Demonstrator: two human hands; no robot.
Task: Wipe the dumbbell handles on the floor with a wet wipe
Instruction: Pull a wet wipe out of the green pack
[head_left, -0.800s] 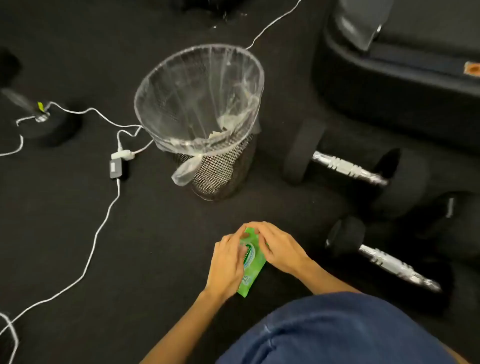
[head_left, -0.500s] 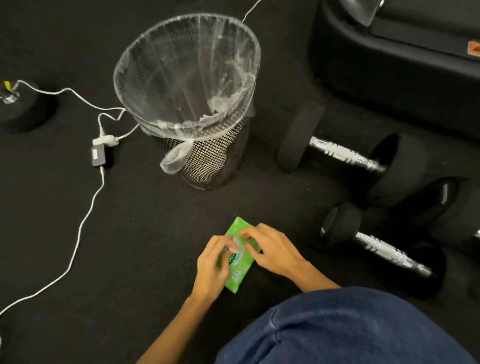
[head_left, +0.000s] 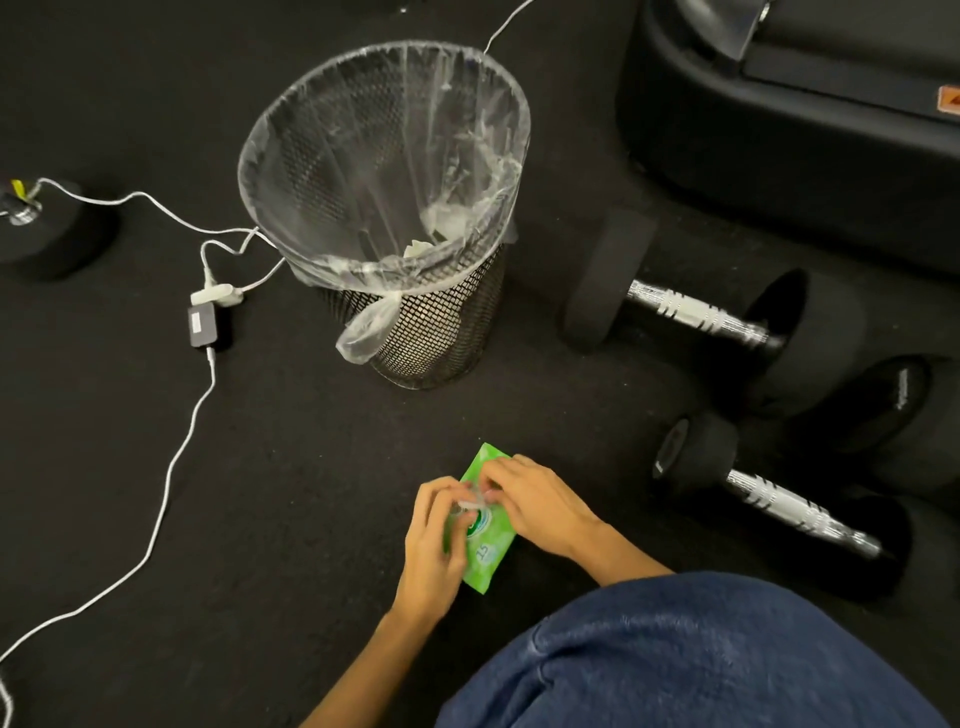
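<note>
Furthest left of the mesh bin (head_left: 431, 332) a white cable (head_left: 171, 467) trails over the black floor (head_left: 291, 519), joined to a small black adapter (head_left: 203, 326) that lies left of the bin. The bin itself (lined with a clear plastic bag (head_left: 384, 166)) stands upright with some crumpled white scraps at its bottom. In front of the bin, nearer the person, the green wet wipe pack (head_left: 485, 540) is held between both hands. The left hand (head_left: 431, 545) curls its fingers round the pack's left edge; the right hand (head_left: 540, 504) pinches a pale flap or wipe at the pack's top (which of the two, I cannot tell). Right of the bin lies one dumbbell (head_left: 696, 314), its chrome handle bare. A second dumbbell (head_left: 795, 509) lies right of the pack, well apart from both hands.
</note>
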